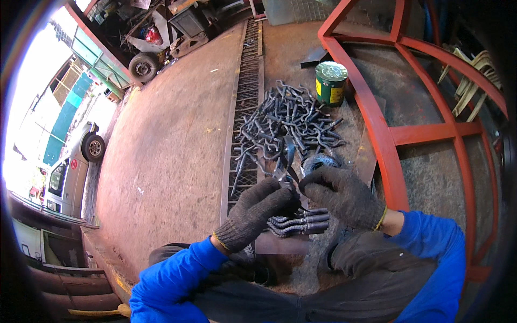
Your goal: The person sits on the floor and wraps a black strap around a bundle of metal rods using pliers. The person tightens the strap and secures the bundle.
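My left hand [257, 212], in a dark grey knit glove, is closed with its fingers around a narrow dark strip [289, 153] that sticks up from the grip. A small shiny part shows at its fingertips. Close by on the right, my gloved right hand [344, 196] has its fingers curled in a pinch beside the strip; what lies in them is hidden. Under and between the hands rests a neat stack of bent dark metal rods [301, 222]. Just beyond my right hand is a coil of thin wire [320, 160]. A loose heap of similar bent rods [291, 116] spreads farther out.
A green and yellow can [330, 91] stands behind the heap. On the right a large red metal frame [371, 118] leans across. A metal floor grating [245, 86] runs away from me under the heap's left side. A wheel [144, 67] lies far left.
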